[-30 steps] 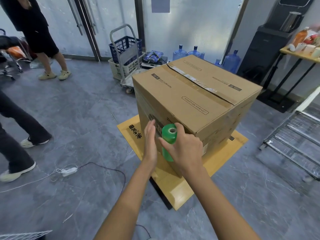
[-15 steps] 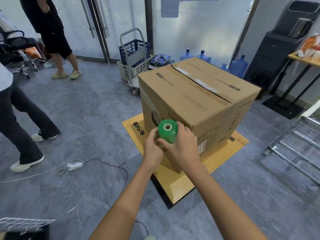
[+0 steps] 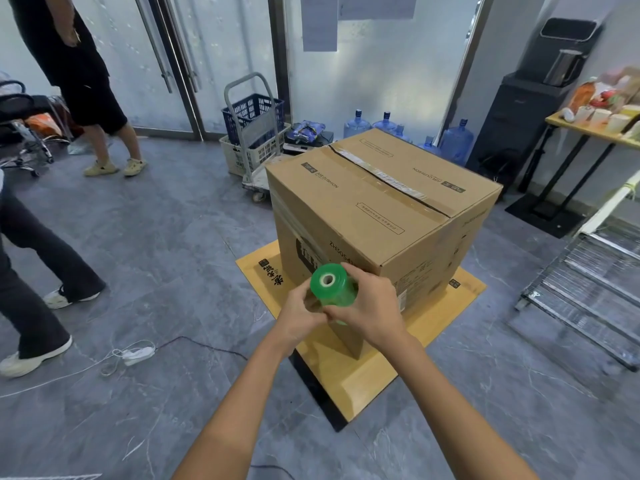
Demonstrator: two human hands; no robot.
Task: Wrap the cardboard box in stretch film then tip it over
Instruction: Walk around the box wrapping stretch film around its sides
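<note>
I see both hands wrapped around a green roll of stretch film (image 3: 333, 286), held upright at the near corner of the cardboard box (image 3: 377, 216). My right hand (image 3: 369, 308) has its grip clenched on the roll from the right side, fingers curled over the film. My left hand (image 3: 300, 315) closes on the lower left of the roll, thumb against it. The roll's white core faces up toward me. The box stands upright on a flat yellow cardboard sheet (image 3: 349, 368) that lies on the grey floor (image 3: 156, 254), its taped top seam running away from me. Clear film already shows stretched across the box's left face near its upper edge. Two people stand well apart on the left.
</note>
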